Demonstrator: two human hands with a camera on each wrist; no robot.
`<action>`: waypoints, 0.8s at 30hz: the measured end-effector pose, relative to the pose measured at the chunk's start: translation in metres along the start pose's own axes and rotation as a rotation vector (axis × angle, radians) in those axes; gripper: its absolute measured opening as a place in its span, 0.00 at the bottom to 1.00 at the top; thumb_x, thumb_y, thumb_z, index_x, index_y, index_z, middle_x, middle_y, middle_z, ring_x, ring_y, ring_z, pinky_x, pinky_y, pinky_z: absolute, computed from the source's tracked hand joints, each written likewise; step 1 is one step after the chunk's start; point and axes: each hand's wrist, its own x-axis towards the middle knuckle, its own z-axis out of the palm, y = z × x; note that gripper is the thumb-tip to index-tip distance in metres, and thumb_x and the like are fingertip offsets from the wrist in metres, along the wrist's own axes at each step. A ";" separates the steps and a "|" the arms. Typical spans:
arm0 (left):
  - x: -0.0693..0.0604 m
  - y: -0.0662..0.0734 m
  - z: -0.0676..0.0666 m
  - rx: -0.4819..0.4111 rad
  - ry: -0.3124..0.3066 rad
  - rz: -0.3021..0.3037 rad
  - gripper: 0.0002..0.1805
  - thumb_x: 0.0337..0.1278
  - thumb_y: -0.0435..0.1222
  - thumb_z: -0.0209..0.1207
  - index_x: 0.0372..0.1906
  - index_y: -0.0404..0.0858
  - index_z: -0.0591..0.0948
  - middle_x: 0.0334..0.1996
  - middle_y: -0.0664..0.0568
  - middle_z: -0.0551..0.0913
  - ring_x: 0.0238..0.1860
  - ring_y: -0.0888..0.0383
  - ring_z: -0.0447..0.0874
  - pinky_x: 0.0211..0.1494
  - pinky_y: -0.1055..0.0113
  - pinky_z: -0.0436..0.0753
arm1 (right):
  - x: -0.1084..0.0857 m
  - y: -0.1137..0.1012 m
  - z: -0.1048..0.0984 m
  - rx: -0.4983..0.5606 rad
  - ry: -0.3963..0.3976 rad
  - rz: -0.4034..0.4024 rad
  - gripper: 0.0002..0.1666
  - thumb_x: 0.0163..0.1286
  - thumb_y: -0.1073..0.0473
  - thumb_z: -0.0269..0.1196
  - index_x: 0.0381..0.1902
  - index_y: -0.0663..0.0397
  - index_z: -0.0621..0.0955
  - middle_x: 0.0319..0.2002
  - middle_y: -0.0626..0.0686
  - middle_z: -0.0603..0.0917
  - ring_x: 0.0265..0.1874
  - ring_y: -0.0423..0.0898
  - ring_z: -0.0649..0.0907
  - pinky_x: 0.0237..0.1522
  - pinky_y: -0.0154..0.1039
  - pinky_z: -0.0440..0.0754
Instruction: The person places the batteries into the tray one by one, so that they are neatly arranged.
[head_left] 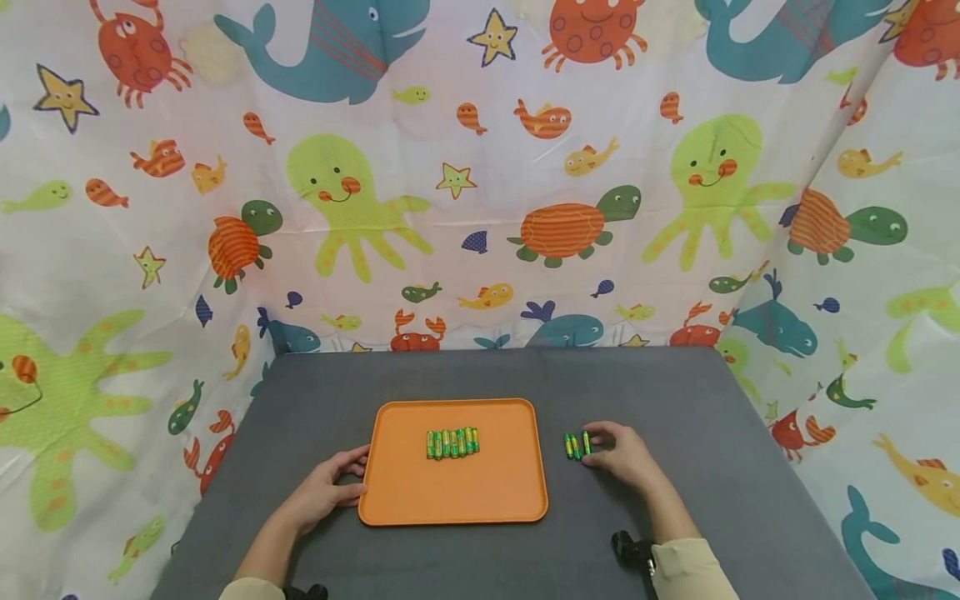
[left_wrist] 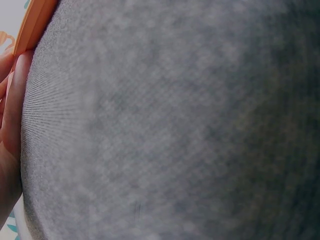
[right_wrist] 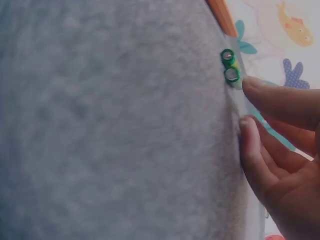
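Note:
An orange tray [head_left: 453, 492] lies on the grey table, with a row of several green-and-yellow batteries [head_left: 453, 443] side by side on it. My left hand [head_left: 327, 492] rests against the tray's left edge, its thumb and fingers spread along the rim. Part of that hand [left_wrist: 11, 115] shows at the tray's edge in the left wrist view. To the right of the tray, two batteries [head_left: 573, 447] lie close together. Just beside them, a third battery [head_left: 587, 442] sits between the thumb and forefinger of my right hand [head_left: 621, 452], pinched end to end. In the right wrist view the fingers hide that battery.
A grey cloth [head_left: 465, 562] covers the table. Around its back and sides hangs a white curtain [head_left: 480, 275] printed with sea animals. Dark wrist cameras [head_left: 628, 550] are worn at both cuffs.

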 end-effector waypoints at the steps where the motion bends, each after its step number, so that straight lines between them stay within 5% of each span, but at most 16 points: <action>1: 0.000 0.000 0.000 0.000 -0.002 -0.001 0.41 0.60 0.34 0.68 0.77 0.42 0.64 0.62 0.41 0.69 0.58 0.47 0.72 0.50 0.58 0.88 | -0.001 -0.001 0.000 0.020 -0.003 0.003 0.31 0.54 0.64 0.78 0.57 0.57 0.82 0.47 0.56 0.87 0.47 0.51 0.85 0.42 0.40 0.80; 11: 0.000 -0.001 0.000 -0.002 -0.005 0.008 0.41 0.61 0.33 0.68 0.78 0.41 0.64 0.62 0.40 0.68 0.59 0.47 0.72 0.50 0.58 0.88 | -0.002 -0.023 -0.002 0.170 -0.008 -0.023 0.34 0.59 0.65 0.75 0.63 0.63 0.78 0.52 0.61 0.86 0.47 0.50 0.88 0.43 0.37 0.86; 24: 0.000 0.001 0.001 0.001 0.002 0.001 0.41 0.60 0.32 0.68 0.77 0.41 0.64 0.62 0.40 0.68 0.58 0.47 0.72 0.49 0.59 0.88 | -0.006 -0.070 -0.001 0.194 -0.014 -0.073 0.31 0.60 0.65 0.74 0.62 0.59 0.80 0.51 0.60 0.85 0.45 0.49 0.87 0.41 0.36 0.87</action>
